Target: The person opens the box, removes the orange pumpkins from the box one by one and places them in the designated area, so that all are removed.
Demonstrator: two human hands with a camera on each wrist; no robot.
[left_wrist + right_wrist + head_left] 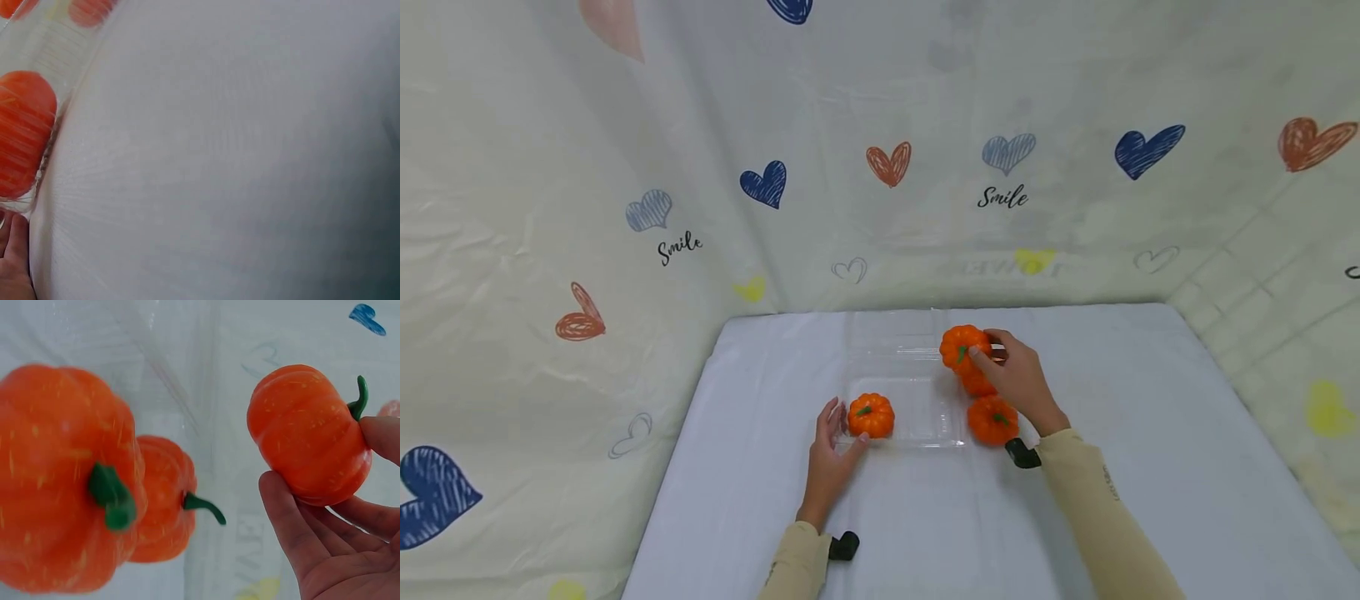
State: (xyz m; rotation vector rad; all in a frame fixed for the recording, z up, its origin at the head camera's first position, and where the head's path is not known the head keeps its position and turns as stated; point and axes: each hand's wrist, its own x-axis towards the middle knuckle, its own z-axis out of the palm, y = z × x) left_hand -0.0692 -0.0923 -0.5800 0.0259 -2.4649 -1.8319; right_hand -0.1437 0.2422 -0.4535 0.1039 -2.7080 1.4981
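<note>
In the head view, a small orange pumpkin [871, 416] with a green stem sits in the left front part of a clear plastic container [921, 408]. My left hand [831, 471] rests at that front left corner, fingers along the side and thumb at the front edge. Above the container's right side, my right hand [1021, 382] pinches another pumpkin [962, 347] between thumb and fingers. The right wrist view shows this held pumpkin [309, 434] with its stem beside the thumb. Two more, a front pumpkin [992, 421] and a partly hidden pumpkin [977, 383], are beside the container's right edge.
A white cloth [760, 417] covers the table. The container's clear lid [891, 332] lies folded back toward the rear edge. Behind the table hangs a pale curtain [827, 108] printed with hearts.
</note>
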